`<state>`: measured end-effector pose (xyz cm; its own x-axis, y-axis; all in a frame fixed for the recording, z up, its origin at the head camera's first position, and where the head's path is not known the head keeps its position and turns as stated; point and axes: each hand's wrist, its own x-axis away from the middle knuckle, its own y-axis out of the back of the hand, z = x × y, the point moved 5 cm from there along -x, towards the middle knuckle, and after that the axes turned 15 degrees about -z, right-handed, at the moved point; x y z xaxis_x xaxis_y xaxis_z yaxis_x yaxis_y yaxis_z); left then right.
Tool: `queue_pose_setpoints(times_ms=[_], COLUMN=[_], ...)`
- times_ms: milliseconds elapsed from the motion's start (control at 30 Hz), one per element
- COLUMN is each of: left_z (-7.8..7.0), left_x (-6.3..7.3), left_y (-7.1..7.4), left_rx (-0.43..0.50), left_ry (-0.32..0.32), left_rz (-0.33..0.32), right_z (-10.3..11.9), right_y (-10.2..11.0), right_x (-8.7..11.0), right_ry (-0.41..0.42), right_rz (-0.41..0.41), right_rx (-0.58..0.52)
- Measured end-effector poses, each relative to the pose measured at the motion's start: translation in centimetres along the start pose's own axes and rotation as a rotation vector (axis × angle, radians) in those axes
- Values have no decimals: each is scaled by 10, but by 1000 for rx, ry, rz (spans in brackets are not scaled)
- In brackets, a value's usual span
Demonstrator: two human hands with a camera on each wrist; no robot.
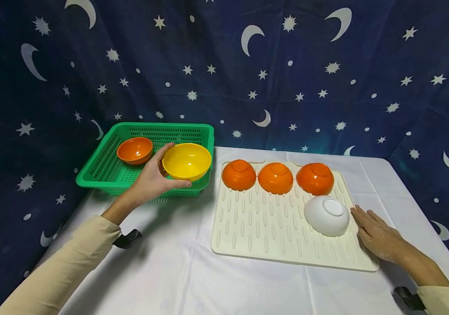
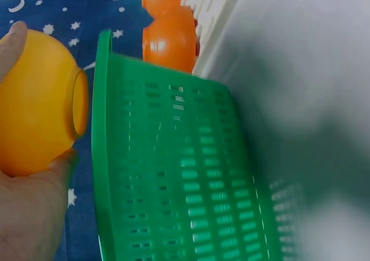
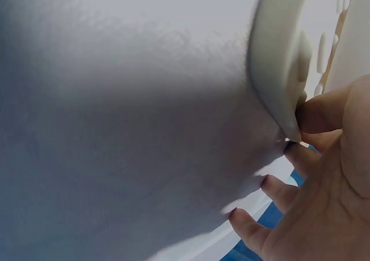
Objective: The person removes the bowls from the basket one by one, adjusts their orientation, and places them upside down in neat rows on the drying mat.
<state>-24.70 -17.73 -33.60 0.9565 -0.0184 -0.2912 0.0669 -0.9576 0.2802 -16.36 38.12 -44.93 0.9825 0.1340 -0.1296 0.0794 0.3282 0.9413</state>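
My left hand (image 1: 154, 177) grips a yellow bowl (image 1: 187, 162) by its sides, thumb toward me and fingers on the far side. The bowl is upright, over the right part of a green perforated basket (image 1: 100, 173); the left wrist view shows its foot ring beyond the basket's rim. Inside the basket sits an orange bowl (image 1: 135, 151). At the right edge of a cream ridged drying mat (image 1: 254, 236), my right hand (image 1: 380, 236) rests with fingers extended. In the right wrist view its thumb (image 3: 324, 112) lies against the mat's edge, fingertips on the cloth.
Upside down along the mat's back edge stand three orange bowls (image 1: 239, 175) in a row. A white bowl (image 1: 327, 215), also upside down, is in front of the rightmost one. A white cloth (image 1: 161, 275) covers the table. Behind hangs a dark blue star-and-moon curtain (image 1: 216, 57).
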Motion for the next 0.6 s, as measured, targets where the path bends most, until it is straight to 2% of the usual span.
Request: queue_pose_setpoints(times_ms=[233, 600], left_z=[-1, -20], left_x=[1, 19], left_y=[-16, -47], left_rx=[55, 138], left_ry=[32, -8], left_rz=[-13, 9], right_z=[0, 0], right_y=[5, 5], right_x=[-3, -3], right_ry=[-37, -69], right_rz=[17, 21], right_rx=[-55, -74])
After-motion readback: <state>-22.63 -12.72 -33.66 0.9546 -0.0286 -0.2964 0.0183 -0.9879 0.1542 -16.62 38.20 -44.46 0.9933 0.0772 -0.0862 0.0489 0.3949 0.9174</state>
